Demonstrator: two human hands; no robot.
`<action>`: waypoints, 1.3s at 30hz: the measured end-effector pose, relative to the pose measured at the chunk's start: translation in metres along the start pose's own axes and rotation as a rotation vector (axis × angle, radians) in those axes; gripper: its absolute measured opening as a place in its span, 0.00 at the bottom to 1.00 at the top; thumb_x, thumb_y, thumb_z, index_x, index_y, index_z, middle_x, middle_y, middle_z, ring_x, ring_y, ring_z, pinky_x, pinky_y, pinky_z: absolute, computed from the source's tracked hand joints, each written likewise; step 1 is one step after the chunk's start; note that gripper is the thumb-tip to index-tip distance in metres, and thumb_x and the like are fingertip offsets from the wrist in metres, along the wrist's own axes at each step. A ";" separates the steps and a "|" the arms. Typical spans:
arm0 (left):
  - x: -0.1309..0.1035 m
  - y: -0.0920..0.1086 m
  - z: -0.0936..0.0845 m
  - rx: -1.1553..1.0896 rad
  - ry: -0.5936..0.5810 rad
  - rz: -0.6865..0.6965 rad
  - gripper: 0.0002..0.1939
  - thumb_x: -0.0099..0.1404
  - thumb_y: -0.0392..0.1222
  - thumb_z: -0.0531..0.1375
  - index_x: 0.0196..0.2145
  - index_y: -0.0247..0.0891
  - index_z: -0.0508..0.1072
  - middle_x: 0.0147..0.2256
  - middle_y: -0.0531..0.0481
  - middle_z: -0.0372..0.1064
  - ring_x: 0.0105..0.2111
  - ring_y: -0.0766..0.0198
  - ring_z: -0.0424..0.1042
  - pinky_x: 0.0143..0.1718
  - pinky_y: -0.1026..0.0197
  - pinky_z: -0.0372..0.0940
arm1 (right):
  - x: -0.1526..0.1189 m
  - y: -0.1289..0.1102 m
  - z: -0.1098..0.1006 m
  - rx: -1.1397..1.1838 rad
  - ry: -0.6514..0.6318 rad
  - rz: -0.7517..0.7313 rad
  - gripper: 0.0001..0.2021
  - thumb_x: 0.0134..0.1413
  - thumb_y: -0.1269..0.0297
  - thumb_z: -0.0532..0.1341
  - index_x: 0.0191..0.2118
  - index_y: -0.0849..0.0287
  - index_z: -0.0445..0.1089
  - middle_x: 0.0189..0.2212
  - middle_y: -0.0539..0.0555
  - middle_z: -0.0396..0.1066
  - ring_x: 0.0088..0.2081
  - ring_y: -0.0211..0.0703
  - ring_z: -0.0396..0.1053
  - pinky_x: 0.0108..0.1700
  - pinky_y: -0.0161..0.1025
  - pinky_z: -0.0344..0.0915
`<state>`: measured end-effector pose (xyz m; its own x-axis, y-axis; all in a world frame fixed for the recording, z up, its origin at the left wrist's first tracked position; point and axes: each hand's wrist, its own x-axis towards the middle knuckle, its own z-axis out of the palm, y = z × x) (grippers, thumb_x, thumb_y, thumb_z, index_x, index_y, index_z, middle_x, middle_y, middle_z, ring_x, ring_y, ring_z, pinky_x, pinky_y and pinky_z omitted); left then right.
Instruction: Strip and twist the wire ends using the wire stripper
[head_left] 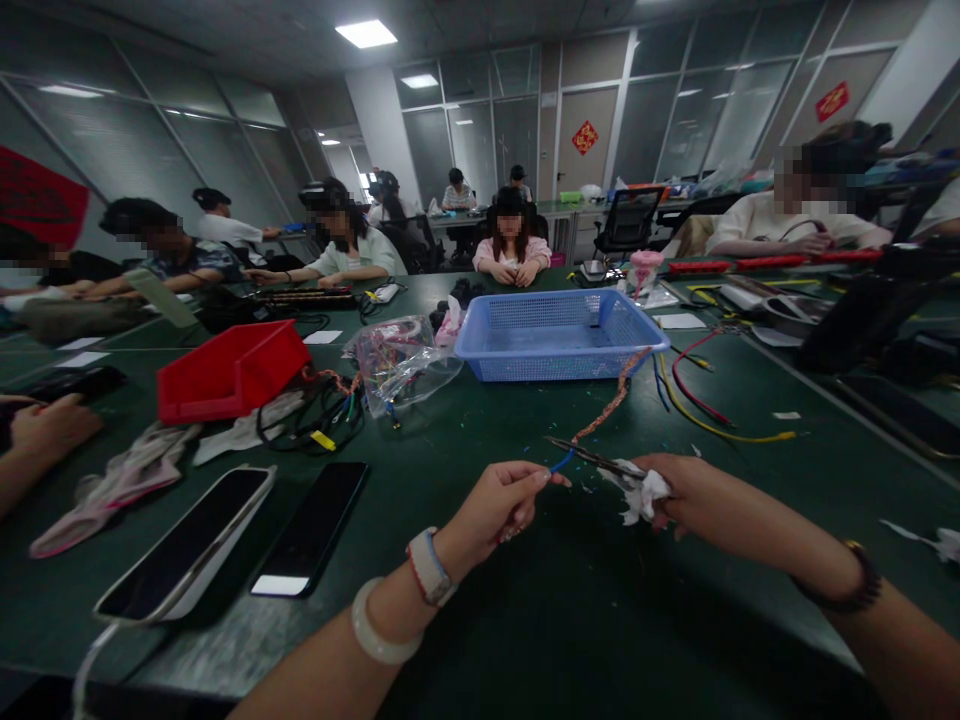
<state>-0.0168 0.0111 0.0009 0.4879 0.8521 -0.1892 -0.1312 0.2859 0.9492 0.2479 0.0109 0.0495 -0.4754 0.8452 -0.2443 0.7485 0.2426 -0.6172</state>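
My left hand (pixel 504 500) pinches a thin blue wire (pixel 562 462) between thumb and forefinger. In my right hand (pixel 690 492) is a pair of scissors (pixel 589 457), its handles wrapped in crumpled white tissue (pixel 642 496). The blades lie across the blue wire, just beyond my left fingertips; whether they are parted I cannot make out. A twisted copper-coloured wire bundle (pixel 609 408) leads from the blades up to the blue plastic basket (pixel 555 367). Small blue and pale scraps are scattered around the blades.
Left are a red bin (pixel 232 375), a clear plastic bag with wires (pixel 397 365), a glove (pixel 120 485), a phone (pixel 311 530) and a white-cased device (pixel 191 545). Yellow and red wires (pixel 705 420) lie right of the basket. Another person's hand (pixel 52 435) rests at far left; several people sit around.
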 end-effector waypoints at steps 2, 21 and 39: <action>0.000 0.000 0.000 0.000 0.002 0.001 0.20 0.62 0.52 0.60 0.44 0.32 0.75 0.12 0.62 0.53 0.10 0.76 0.48 0.13 0.70 0.43 | 0.000 -0.001 0.001 0.018 -0.003 0.010 0.14 0.47 0.76 0.51 0.37 0.56 0.70 0.32 0.50 0.74 0.30 0.36 0.70 0.31 0.31 0.63; -0.001 0.000 -0.001 -0.044 -0.022 -0.006 0.17 0.63 0.50 0.60 0.41 0.33 0.76 0.12 0.62 0.54 0.09 0.77 0.48 0.11 0.70 0.40 | 0.001 0.004 0.000 -0.034 0.035 0.013 0.14 0.48 0.75 0.53 0.39 0.57 0.71 0.33 0.51 0.73 0.31 0.38 0.70 0.32 0.32 0.64; 0.000 0.000 -0.001 -0.023 -0.016 -0.025 0.19 0.62 0.51 0.60 0.42 0.32 0.76 0.13 0.62 0.54 0.10 0.77 0.47 0.12 0.69 0.39 | 0.003 0.006 0.003 -0.009 -0.049 0.073 0.12 0.51 0.71 0.52 0.37 0.58 0.71 0.29 0.52 0.73 0.26 0.37 0.69 0.26 0.31 0.62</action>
<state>-0.0179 0.0118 0.0002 0.5052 0.8373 -0.2088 -0.1380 0.3173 0.9382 0.2496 0.0140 0.0429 -0.4412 0.8365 -0.3249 0.7862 0.1857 -0.5894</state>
